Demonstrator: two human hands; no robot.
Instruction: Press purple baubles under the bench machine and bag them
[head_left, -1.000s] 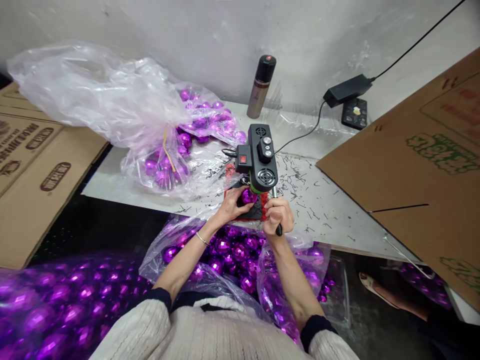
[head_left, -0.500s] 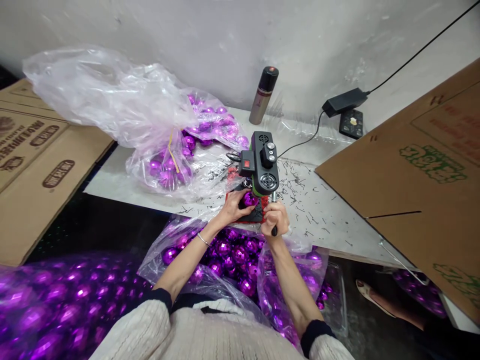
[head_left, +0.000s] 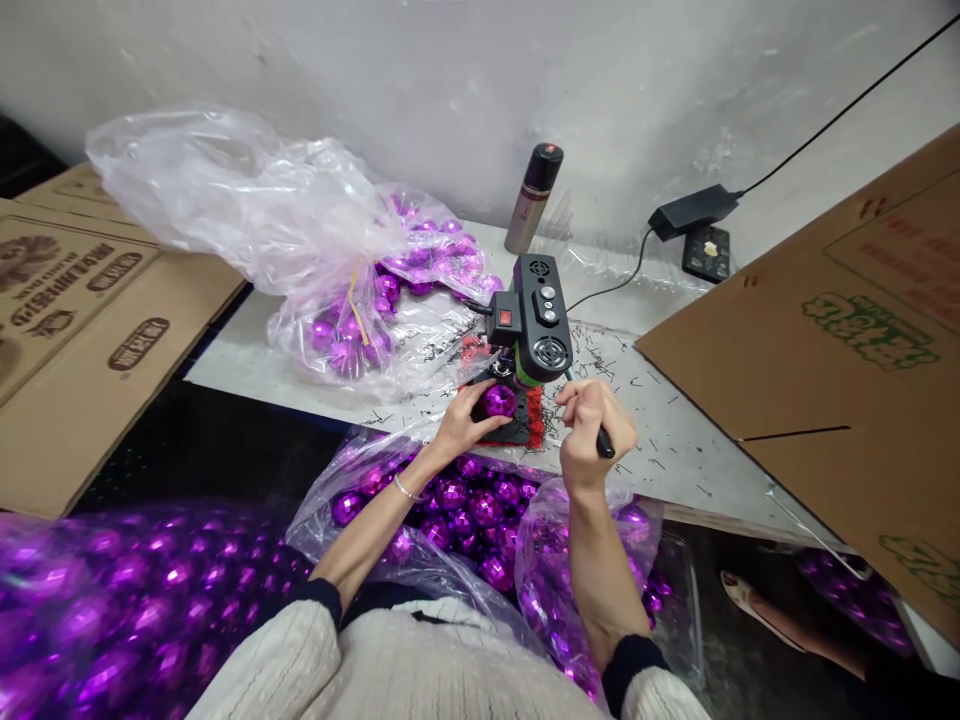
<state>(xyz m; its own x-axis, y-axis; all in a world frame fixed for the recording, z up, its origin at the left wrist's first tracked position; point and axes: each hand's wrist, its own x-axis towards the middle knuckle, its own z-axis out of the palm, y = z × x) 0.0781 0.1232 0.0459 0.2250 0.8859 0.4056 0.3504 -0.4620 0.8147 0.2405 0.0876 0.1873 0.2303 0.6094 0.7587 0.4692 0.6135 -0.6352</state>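
Observation:
My left hand [head_left: 466, 420] grips a shiny purple faceted ball [head_left: 500, 400] between thumb and fingers, over the dark base plate [head_left: 514, 432] of a small black bench drill press [head_left: 541, 315]. The drill's head stands just behind and above the ball; its bit is hard to make out. My right hand [head_left: 596, 425] is wrapped in a fist round the press's lever handle [head_left: 606, 443], whose black end sticks out below the fingers. Red material [head_left: 535, 415] with dark shavings edges the base. Below my wrists an open plastic bag holds many purple balls [head_left: 480, 505].
A tied clear bag [head_left: 247, 200] with purple balls lies at the table's left. A spray can [head_left: 534, 198] stands by the wall, near a power adapter [head_left: 694, 211]. Cardboard boxes flank both sides, the right box [head_left: 825, 330] overhanging the table. Another person's foot [head_left: 757, 610] shows lower right.
My right hand has swung the lever up and to the right, away from the ball, and the drill head looks raised. My left hand still holds the ball at the base.

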